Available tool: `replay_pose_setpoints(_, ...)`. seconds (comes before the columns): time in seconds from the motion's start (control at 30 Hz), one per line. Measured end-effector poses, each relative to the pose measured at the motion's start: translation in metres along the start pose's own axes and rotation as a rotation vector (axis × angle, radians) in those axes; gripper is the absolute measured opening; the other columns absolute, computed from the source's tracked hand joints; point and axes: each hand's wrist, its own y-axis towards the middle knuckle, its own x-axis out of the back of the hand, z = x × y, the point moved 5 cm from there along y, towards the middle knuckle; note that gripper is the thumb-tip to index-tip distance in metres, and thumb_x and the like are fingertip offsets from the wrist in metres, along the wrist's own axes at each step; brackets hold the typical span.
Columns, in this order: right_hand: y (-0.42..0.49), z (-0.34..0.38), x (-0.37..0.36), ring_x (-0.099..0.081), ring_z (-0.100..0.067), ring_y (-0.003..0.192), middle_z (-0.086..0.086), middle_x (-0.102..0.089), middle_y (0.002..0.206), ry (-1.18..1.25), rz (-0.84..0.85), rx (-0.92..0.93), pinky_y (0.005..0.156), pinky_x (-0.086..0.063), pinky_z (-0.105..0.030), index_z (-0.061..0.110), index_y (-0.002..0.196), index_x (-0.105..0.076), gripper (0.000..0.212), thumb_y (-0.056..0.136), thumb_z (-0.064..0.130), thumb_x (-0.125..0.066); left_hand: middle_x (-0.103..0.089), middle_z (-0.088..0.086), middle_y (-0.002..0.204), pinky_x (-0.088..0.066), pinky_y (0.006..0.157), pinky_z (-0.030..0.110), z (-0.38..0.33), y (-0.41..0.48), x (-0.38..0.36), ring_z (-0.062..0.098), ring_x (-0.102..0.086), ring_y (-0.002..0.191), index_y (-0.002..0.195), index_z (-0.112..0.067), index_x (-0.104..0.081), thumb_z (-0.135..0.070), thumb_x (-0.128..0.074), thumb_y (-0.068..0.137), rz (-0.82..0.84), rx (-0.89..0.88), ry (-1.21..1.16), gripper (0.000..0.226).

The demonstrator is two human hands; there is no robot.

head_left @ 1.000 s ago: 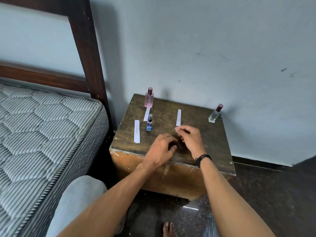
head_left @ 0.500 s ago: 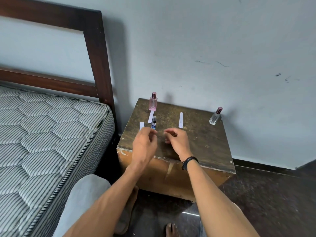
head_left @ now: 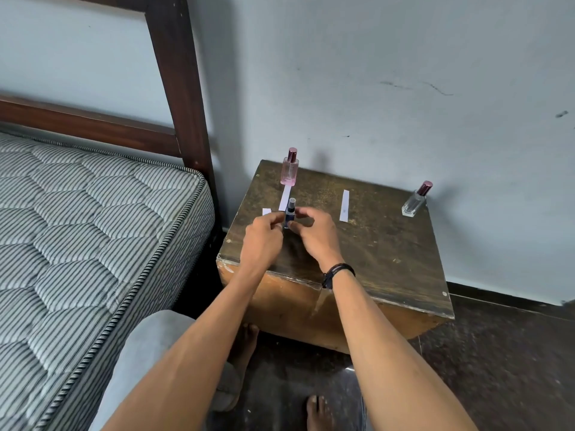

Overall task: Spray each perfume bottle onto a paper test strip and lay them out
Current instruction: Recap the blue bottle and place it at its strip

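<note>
Both hands meet on the small blue bottle point(head_left: 290, 214), mid-left of the wooden box point(head_left: 389, 244): left hand point(head_left: 263, 236) and right hand point(head_left: 314, 233) pinch its sides. Three strips lie around; next, probably lift, aim, spray.

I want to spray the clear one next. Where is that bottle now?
The clear bottle stands at the wooden box's far right corner by the wall, right of the lone paper strip, away from both hands.
</note>
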Motion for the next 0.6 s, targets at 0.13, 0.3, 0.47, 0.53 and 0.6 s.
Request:
replay_pose_setpoints(0.13,-0.003,-0.002,0.004,-0.052,-0.006,0.102,0.009,-0.063,0.112,0.008,0.0,0.009,0.086,-0.036,-0.02,0.017,0.117,-0.072,0.023,0.095,0.013,-0.071,-0.072,0.0,0.115,-0.054,0.087,0.043,-0.001,-0.002,-0.005,0.029,-0.066,0.103,0.123,-0.032,-0.069,-0.014,-0.048,0.097,0.014,0.005,0.007,0.038)
replay_pose_setpoints(0.3,-0.004,-0.004,0.013,-0.059,-0.009,0.104,0.01,-0.067,0.108,0.053,-0.012,0.008,0.088,-0.042,-0.024,0.019,0.115,-0.072,0.022,0.096,0.01,-0.069,-0.072,-0.002,0.114,-0.049,0.073,0.032,-0.008,-0.005,-0.01,0.029,-0.066,0.102,0.124,-0.032,-0.069,-0.015,-0.049,0.099,0.023,-0.018,-0.039,0.036)
replay_pose_setpoints(0.47,0.001,-0.011,0.032,-0.063,-0.013,0.104,0.004,-0.071,0.112,0.102,-0.085,-0.009,0.09,-0.052,-0.032,0.018,0.116,-0.072,0.021,0.096,0.01,-0.067,-0.068,-0.006,0.126,-0.05,0.086,0.02,-0.026,-0.006,-0.026,0.009,-0.062,0.108,0.133,-0.026,-0.063,-0.005,-0.047,0.098,0.068,-0.062,-0.079,0.044)
replay_pose_setpoints(0.53,0.005,-0.016,0.04,-0.065,-0.014,0.103,0.003,-0.071,0.11,0.128,-0.122,-0.024,0.09,-0.054,-0.033,0.017,0.115,-0.073,0.021,0.096,0.009,-0.066,-0.067,-0.009,0.128,-0.045,0.08,0.013,-0.031,-0.005,-0.037,0.005,-0.062,0.106,0.136,-0.027,-0.061,-0.006,-0.047,0.098,0.109,-0.076,-0.098,0.046)
replay_pose_setpoints(0.6,0.009,-0.022,0.049,-0.065,-0.015,0.104,0.004,-0.072,0.11,0.144,-0.166,-0.031,0.091,-0.055,-0.035,0.018,0.117,-0.073,0.023,0.096,0.011,-0.067,-0.067,-0.011,0.128,-0.046,0.083,0.018,-0.035,-0.003,-0.048,0.008,-0.062,0.11,0.137,-0.031,-0.059,-0.007,-0.048,0.097,0.132,-0.099,-0.116,0.047)
